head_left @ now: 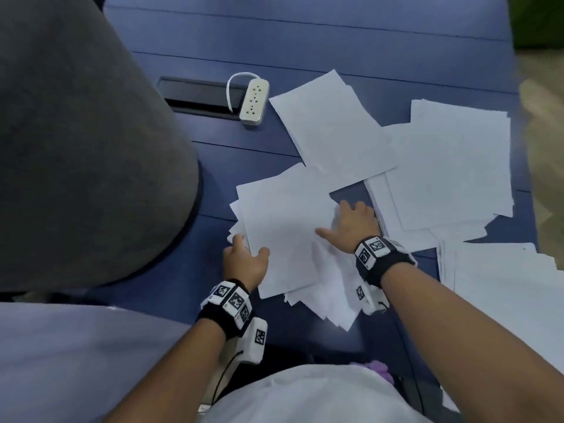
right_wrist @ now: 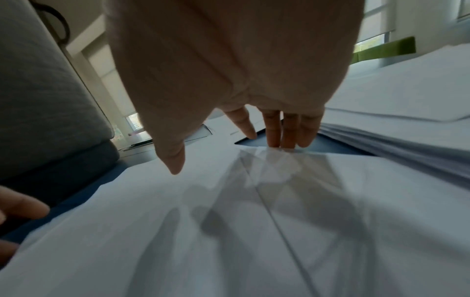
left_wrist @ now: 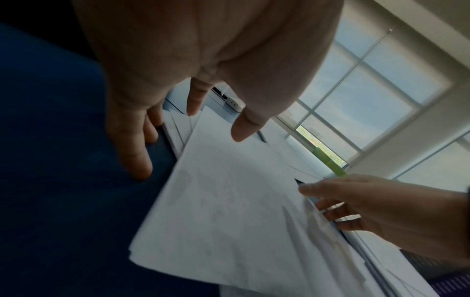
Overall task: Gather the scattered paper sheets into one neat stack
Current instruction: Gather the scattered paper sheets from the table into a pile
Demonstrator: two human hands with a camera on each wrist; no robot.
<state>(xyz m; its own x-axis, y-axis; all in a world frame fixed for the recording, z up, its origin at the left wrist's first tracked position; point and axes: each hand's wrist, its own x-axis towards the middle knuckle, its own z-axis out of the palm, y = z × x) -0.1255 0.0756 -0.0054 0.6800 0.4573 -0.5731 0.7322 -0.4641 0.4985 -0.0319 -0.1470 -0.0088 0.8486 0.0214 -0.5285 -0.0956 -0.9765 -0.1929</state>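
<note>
A loose, fanned pile of white paper sheets lies on the blue table between my hands. My left hand is at the pile's left edge, fingers straight against the table and thumb over the top sheet. My right hand lies flat on the pile's right side, its fingertips at the far edge and its thumb spread over the paper. More sheets lie scattered at the upper centre, at the right and at the lower right.
A white power strip with its cord sits beside a black cable slot behind the pile. A large grey upholstered shape fills the left. The thick right-hand stack of sheets lies close to my right fingers.
</note>
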